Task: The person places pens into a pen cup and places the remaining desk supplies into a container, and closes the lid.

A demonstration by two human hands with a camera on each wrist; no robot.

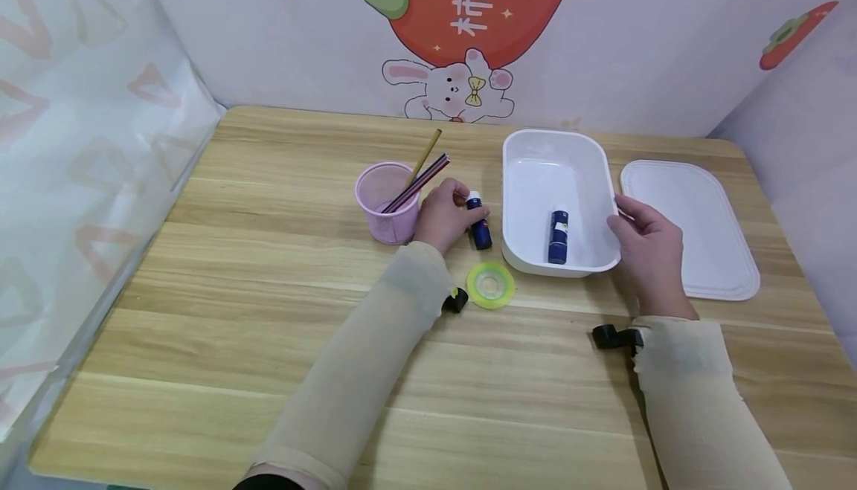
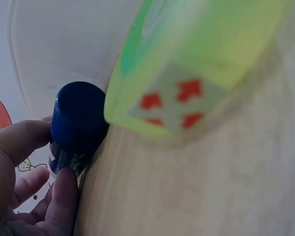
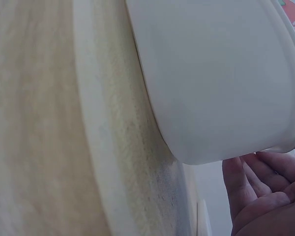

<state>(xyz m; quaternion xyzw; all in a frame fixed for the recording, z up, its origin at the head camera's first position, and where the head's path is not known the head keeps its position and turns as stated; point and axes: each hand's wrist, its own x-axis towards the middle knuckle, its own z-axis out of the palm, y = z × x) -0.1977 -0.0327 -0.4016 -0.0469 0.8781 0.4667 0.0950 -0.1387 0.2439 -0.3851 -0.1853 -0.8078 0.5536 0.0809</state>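
A dark blue glue stick [image 1: 479, 224] with a white end lies on the table between the pink cup and the white box. My left hand [image 1: 447, 215] has its thumb and fingers around it; in the left wrist view, thumb and fingertips meet opposite sides of the glue stick [image 2: 79, 118]. My right hand [image 1: 648, 248] holds the right wall of the white plastic box [image 1: 525, 261], thumb at the rim and fingers outside. Inside that box is a second blue glue stick [image 1: 558, 237]. Just below the first one lies a yellow-green roll of tape [image 1: 491, 285], large in the left wrist view.
Left of my left hand stands a pink cup [image 1: 391, 226] holding several pencils [image 1: 428, 175]. A flat white lid [image 1: 703, 230] lies to the right of the box. The wooden table [image 1: 234, 252] runs back to a wall with cartoon prints.
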